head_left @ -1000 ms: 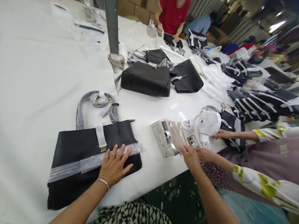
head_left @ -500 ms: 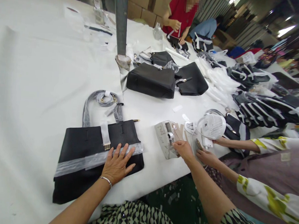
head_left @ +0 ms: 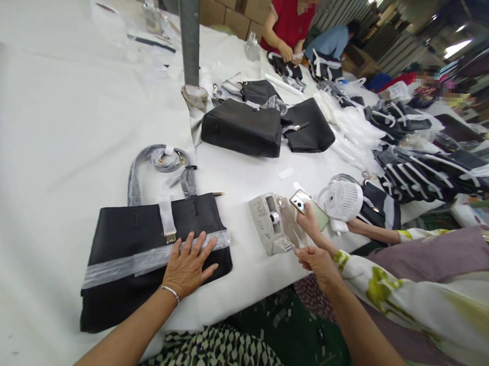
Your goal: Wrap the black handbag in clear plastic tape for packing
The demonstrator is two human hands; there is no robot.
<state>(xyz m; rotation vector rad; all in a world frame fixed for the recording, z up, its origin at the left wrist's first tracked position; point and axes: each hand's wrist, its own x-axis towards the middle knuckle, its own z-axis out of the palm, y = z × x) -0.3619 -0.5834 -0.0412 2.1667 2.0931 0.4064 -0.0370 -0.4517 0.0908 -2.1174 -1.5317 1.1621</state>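
A black handbag (head_left: 117, 225) lies flat on the white-covered table, with a translucent plastic strip (head_left: 119, 269) running across it. Its wrapped strap (head_left: 134, 171) is laid out above the top edge, partly coiled. My left hand (head_left: 190, 262) rests on the bag and strip, fingers spread. To the right stands a grey tape dispenser (head_left: 260, 225) with handwriting on its side. Just off the dispenser's front end, my right hand (head_left: 318, 263) pinches what looks like the end of a clear tape strip; the strip itself is barely visible.
Beside the dispenser, a co-worker's hand (head_left: 308, 220) holds a phone (head_left: 303, 202). A small white fan (head_left: 343, 201) is close by. More black bags (head_left: 242, 127) lie farther back, past a metal post (head_left: 188, 36). Several bags are stacked at right (head_left: 419, 177).
My right hand has drawn back from the dispenser, toward me and to the right. My left hand stays on the handbag. The co-worker has raised the phone beside the dispenser.
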